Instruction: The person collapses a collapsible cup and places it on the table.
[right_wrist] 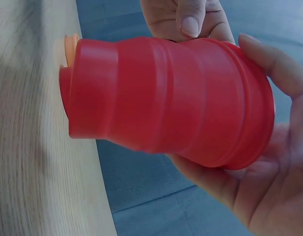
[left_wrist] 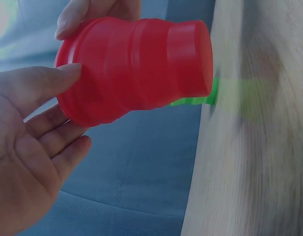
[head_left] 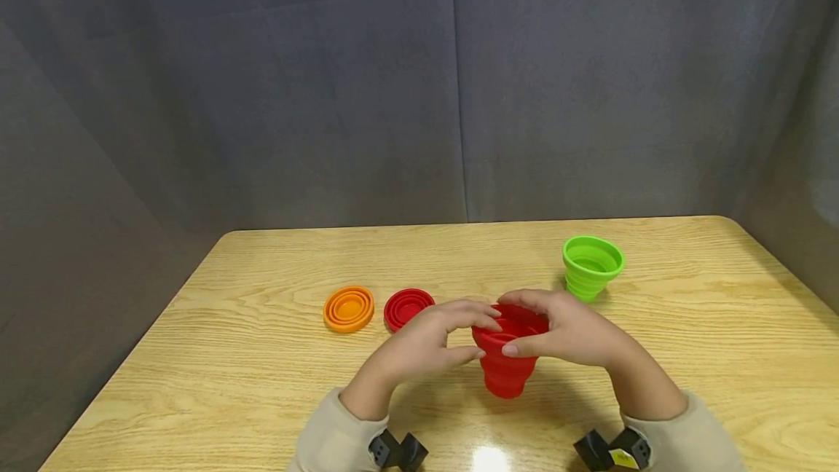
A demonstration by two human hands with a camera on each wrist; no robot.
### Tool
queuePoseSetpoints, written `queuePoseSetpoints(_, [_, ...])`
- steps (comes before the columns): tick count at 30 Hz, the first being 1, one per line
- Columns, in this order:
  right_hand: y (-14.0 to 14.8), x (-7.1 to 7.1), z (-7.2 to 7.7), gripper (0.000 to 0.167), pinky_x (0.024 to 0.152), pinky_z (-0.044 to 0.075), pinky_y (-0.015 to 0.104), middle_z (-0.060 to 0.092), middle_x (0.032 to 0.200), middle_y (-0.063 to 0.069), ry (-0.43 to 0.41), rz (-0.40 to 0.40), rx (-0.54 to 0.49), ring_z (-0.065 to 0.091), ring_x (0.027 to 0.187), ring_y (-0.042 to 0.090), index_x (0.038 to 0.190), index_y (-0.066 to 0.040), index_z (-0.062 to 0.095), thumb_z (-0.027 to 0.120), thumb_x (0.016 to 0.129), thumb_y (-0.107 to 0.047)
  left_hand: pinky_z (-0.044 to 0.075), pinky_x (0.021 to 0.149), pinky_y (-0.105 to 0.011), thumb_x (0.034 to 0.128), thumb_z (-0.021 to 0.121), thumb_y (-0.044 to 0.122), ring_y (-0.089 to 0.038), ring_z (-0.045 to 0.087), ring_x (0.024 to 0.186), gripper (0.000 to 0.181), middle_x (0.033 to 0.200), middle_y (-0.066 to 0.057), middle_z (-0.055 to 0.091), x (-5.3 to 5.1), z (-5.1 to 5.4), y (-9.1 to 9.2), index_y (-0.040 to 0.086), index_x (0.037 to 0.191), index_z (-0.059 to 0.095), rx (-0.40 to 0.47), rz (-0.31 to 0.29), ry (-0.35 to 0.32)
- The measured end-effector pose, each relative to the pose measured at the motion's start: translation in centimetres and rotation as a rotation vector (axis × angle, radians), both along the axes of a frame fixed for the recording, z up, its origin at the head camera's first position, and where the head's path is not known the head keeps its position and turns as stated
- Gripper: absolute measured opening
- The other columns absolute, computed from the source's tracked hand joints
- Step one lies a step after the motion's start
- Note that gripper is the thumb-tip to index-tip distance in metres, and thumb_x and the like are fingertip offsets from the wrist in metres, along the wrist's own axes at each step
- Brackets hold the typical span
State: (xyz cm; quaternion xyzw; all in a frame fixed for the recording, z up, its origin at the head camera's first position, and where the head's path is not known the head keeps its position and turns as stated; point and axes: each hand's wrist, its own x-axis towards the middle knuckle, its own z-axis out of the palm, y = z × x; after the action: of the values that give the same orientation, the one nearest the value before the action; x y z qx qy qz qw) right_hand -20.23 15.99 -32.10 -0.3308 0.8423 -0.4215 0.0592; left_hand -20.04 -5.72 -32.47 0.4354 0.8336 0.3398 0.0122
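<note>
Between both hands an expanded red cup [head_left: 507, 370] is held upright by its rim, its base apparently raised off the table. The left hand [head_left: 435, 339] has its thumb on the near side of the rim and its fingers at the far side. On the right, the other hand [head_left: 569, 329] grips the rim with thumb in front and fingers behind. In the left wrist view the cup [left_wrist: 136, 66] shows its full ribbed side beside the left hand [left_wrist: 31, 132]. The right wrist view shows the cup [right_wrist: 161, 98] with the right hand [right_wrist: 284, 162] around its rim.
A flat orange collapsed cup [head_left: 349, 309] and a flat red collapsed cup [head_left: 408, 308] lie on the wooden table [head_left: 229, 370] to the left. An expanded green cup [head_left: 590, 268] stands behind the right hand. A grey curtain [head_left: 328, 93] hangs behind the table.
</note>
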Motion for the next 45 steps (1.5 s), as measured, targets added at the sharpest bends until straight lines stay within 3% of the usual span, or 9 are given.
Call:
queuePoseSetpoints(6, [0.0,0.0,0.0,0.06,0.075,0.046,0.03,0.056,0.105,0.009,-0.024,-0.002,0.005,0.055,0.092,0.019,0.116,0.006,0.045,0.068,0.074,-0.03,0.034,0.091,-0.023,0.0784,0.062,0.007,-0.012,0.043,0.111,0.02,0.118,-0.001,0.05,-0.1,-0.2,0.1,0.008,0.098,0.062,0.001,-0.018,0.024])
queuePoseSetpoints(15, [0.1,0.1,0.1,0.053,0.076,0.045,0.03,0.056,0.106,0.005,0.047,0.033,0.03,0.054,0.093,0.017,0.116,0.001,0.047,0.065,0.076,-0.029,0.036,0.087,-0.02,0.0784,0.062,0.008,-0.008,0.046,0.105,0.015,0.115,0.0,0.051,-0.3,-0.2,-0.1,0.009,0.093,0.061,0.036,-0.033,0.014])
queuePoseSetpoints(22, [0.7,0.1,0.4,0.052,0.079,0.043,0.037,0.055,0.106,0.005,0.04,0.038,-0.004,0.052,0.095,0.02,0.116,0.001,0.046,0.066,0.076,-0.025,0.037,0.087,-0.023,0.0799,0.06,0.009,-0.008,0.047,0.104,0.016,0.111,0.003,0.053,-0.6,-0.2,-0.7,0.009,0.096,0.061,0.111,-0.019,-0.041])
queuePoseSetpoints(26, [0.9,0.0,0.4,0.05,0.081,0.041,0.042,0.054,0.108,0.009,0.081,0.03,-0.005,0.051,0.098,0.025,0.115,0.003,0.047,0.065,0.077,-0.023,0.038,0.086,-0.025,0.0807,0.059,0.01,-0.008,0.048,0.101,0.015,0.107,0.004,0.055,-1.0,-0.3,-1.0,0.01,0.096,0.061,0.146,-0.003,-0.063])
queuePoseSetpoints(34, [1.0,0.0,0.4,0.03,0.082,0.041,0.042,0.057,0.098,0.002,0.144,0.007,-0.013,0.053,0.096,0.025,0.102,-0.004,0.055,0.065,0.077,-0.018,0.042,0.081,-0.028,0.0808,0.059,0.01,-0.011,0.055,0.09,0.013,0.089,0.001,0.061,-1.0,-0.3,-0.9,0.006,0.093,0.059,0.17,0.045,-0.141])
queuePoseSetpoints(40, [0.8,0.0,0.3,0.018,0.077,0.044,0.036,0.058,0.088,-0.006,0.15,0.039,-0.031,0.055,0.089,0.018,0.092,-0.01,0.058,0.066,0.076,-0.015,0.043,0.077,-0.028,0.0806,0.059,0.009,-0.01,0.055,0.083,0.012,0.086,0.0,0.061,-1.1,-0.5,-0.9,0.005,0.092,0.059,0.17,0.031,-0.173])
queuePoseSetpoints(45, [0.6,0.1,0.3,0.016,0.069,0.046,0.03,0.061,0.084,-0.003,0.101,0.153,-0.094,0.056,0.079,0.013,0.09,-0.009,0.058,0.066,0.076,-0.013,0.044,0.074,-0.029,0.0809,0.059,0.009,-0.009,0.055,0.079,0.012,0.083,-0.001,0.06,-1.1,-0.6,-1.2,0.004,0.092,0.058,0.187,-0.015,-0.238])
